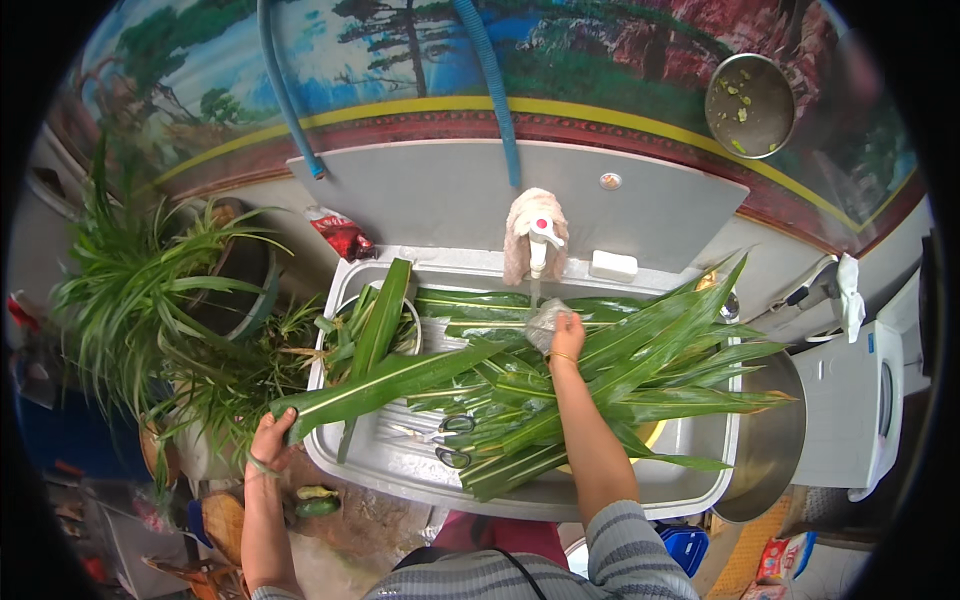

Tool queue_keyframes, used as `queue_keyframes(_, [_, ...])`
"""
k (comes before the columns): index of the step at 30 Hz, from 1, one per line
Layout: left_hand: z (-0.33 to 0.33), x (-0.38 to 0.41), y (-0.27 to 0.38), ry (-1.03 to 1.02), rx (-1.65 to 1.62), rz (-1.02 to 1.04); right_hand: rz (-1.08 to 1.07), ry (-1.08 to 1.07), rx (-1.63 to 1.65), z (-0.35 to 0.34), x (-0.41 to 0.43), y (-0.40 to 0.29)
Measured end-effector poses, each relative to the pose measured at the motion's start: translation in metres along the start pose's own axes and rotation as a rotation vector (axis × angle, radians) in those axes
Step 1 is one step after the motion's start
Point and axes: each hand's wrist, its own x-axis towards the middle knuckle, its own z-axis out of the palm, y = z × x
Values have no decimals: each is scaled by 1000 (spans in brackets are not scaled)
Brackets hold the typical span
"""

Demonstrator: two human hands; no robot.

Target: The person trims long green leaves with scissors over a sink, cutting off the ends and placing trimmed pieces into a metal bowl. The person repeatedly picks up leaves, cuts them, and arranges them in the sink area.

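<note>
My left hand pinches the cut end of a long green leaf at the sink's left edge. Under the running faucet, my right hand is closed on a greyish scrubbing cloth or pad. Many wet long leaves lie across the sink, their tips over its right rim. Scissors with dark handles rest on the ribbed drainboard below the held leaf. A round container with leaf pieces stands at the sink's left. Part of a yellow basin shows under the leaves.
A white soap bar and a red packet are at the sink's back edge. Potted spider plants crowd the left. A large metal basin stands beyond the right rim. Blue hoses hang behind.
</note>
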Motion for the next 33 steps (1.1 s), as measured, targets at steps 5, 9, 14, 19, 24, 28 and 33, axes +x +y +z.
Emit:
queue_keyframes(5, [35, 18, -6, -48, -61, 93, -16, 85, 301, -29, -6, -73])
queue_keyframes(9, [80, 51, -30, -125, -15, 45, -227, 66, 99, -31, -27, -91])
queue_keyframes(14, [140, 54, -52, -174, -93, 133, 420, -276, 218, 22, -116, -102])
queue_keyframes(19, [158, 40, -79, -58, 198, 287, 1029, -368, 950, 57, -177, -90])
queue_keyframes(24, [169, 4, -86, -63, 417, 351, 956, -402, 624, 77, -192, -88])
queue_keyframes(28, [159, -8, -98, -73, 500, 337, 974, -327, 586, 82, -186, -86])
queue_keyframes(33, [139, -22, -96, -79, 405, 258, 1023, -211, 607, 83, -163, -77])
